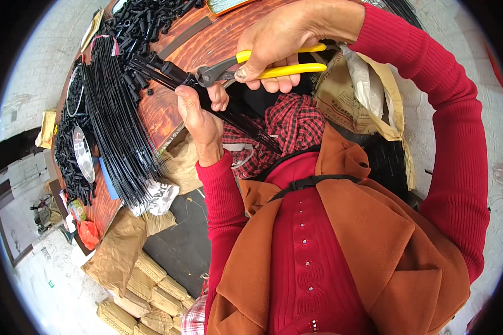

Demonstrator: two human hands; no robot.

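Note:
My left hand grips a bundle of thin black rods that slants across my chest, with black caps on its upper left ends. My right hand is closed on the yellow handles of a pair of end-cutting pliers. The grey jaws of the pliers sit at the bundle just above my left thumb. Both arms wear red sleeves. The lower end of the bundle runs over a red checked cloth on my lap.
A reddish wooden table holds a large sheaf of long black rods, heaps of small black plastic caps and a round metal dish. Brown paper sacks stand at my right, stacked sacks below the table.

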